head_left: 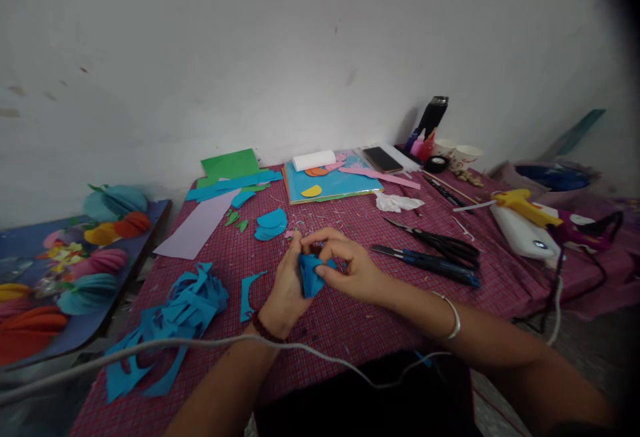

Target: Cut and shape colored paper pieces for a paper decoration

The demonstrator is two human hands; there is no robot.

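A folded piece of layered blue paper (311,277) is held between my two hands above the middle of the table. My left hand (289,280) supports it from the left side, fingers pointing up. Bent over its upper right edge, my right hand (347,264) pinches the paper between thumb and fingers. Just left of my hands lie blue paper discs (271,224) and a cut blue offcut (247,297). Black scissors (445,245) and a dark blue cutter (433,266) lie to the right of my hands.
Blue scraps (185,310) heap at the left. A white cable (225,342) crosses in front of my wrists. Coloured paper (330,186), a phone (383,159) and paper cups (465,157) stand or lie behind. A yellow glue gun (525,206) rests at the right; paper fruits (103,262) fill a blue board.
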